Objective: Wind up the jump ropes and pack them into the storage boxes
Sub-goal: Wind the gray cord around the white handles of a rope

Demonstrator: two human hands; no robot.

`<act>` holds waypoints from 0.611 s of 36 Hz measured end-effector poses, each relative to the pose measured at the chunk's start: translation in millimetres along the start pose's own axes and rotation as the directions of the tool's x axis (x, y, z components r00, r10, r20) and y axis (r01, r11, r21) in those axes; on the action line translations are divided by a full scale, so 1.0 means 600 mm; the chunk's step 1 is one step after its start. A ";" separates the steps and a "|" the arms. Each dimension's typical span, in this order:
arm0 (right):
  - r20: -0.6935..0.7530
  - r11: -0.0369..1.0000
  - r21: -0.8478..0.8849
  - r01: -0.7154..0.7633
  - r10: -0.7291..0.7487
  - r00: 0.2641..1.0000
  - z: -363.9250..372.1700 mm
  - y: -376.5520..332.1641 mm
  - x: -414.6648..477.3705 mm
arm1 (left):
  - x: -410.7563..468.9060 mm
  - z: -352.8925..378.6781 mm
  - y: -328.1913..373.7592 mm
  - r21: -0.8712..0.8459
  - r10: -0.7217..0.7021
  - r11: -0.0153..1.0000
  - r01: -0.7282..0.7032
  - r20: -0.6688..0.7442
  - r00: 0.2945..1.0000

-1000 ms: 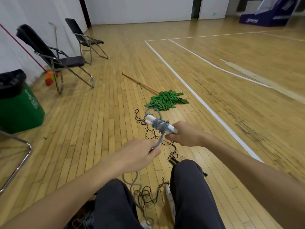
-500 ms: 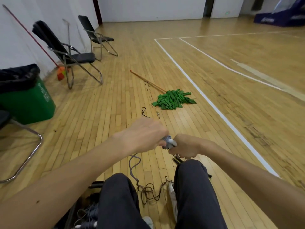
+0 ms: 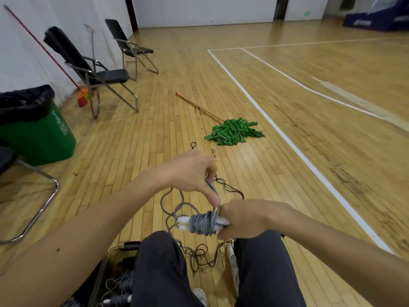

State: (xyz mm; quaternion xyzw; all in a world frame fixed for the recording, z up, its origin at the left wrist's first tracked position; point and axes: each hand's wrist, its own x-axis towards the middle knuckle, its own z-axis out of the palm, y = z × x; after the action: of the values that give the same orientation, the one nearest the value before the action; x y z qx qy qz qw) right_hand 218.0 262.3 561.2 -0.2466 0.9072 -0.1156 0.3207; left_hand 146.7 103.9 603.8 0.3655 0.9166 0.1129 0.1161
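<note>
A grey jump rope [image 3: 202,223] is coiled round its two white handles, which lie side by side above my knees. My right hand [image 3: 244,220] grips the handles at their right end. My left hand [image 3: 191,171] is just above the bundle and pinches the loose grey cord, which runs down to the coil; more grey cord hangs in loops to the left. A thin black jump rope [image 3: 202,254] lies tangled on the floor between my legs. A clear storage box [image 3: 110,273] with wound grey ropes inside sits at the lower left, partly hidden by my left leg.
A green mop [image 3: 233,130] with a wooden handle lies on the wood floor ahead. A green bin [image 3: 37,134] with a black bag stands at the left. Two black folding chairs [image 3: 97,74] stand by the wall, and a chrome chair leg [image 3: 42,209] is close on my left.
My left hand has lifted off the bundle and pulled the grey cord up. The wrapped handles, hidden half a second ago, now show below it.
</note>
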 end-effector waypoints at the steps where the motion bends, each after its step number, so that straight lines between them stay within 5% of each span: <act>1: -0.005 1.000 -0.001 0.031 -0.031 1.000 -0.005 -0.006 -0.008 | -0.001 -0.001 -0.003 -0.075 0.004 0.997 -0.002 0.037 0.999; 5: -0.045 0.987 0.080 0.140 -0.137 0.990 -0.018 -0.021 -0.032 | 0.001 0.008 -0.033 -0.406 0.061 0.914 0.013 0.167 0.984; 11: -0.222 0.938 0.240 0.249 -0.196 0.955 -0.029 -0.016 -0.043 | 0.006 0.055 -0.086 -0.757 0.073 0.645 0.107 0.199 0.977; 14: -0.281 0.894 0.329 0.305 -0.216 0.935 -0.038 -0.011 -0.048 | 0.030 0.150 -0.199 -0.877 0.085 0.401 0.263 0.321 0.943; 16: -0.316 0.837 0.427 0.341 -0.215 0.924 -0.044 -0.004 -0.048 | 0.006 0.146 -0.174 -0.941 0.176 0.279 0.192 0.247 0.953; 19: -0.380 0.728 0.573 0.377 -0.172 0.909 -0.052 0.008 -0.043 | -0.028 0.090 -0.060 -0.935 0.059 0.322 0.152 0.180 0.982; 22: -0.393 0.637 0.679 0.365 -0.106 0.914 -0.057 0.017 -0.038 | -0.030 0.092 -0.047 -0.966 0.004 0.223 0.133 0.137 0.991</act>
State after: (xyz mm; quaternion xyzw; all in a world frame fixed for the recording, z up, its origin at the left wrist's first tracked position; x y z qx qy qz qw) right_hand 207.6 284.6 595.3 -0.1913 0.7798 -0.5522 0.2246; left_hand 157.3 78.0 545.8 0.1810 0.6535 0.6334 0.3729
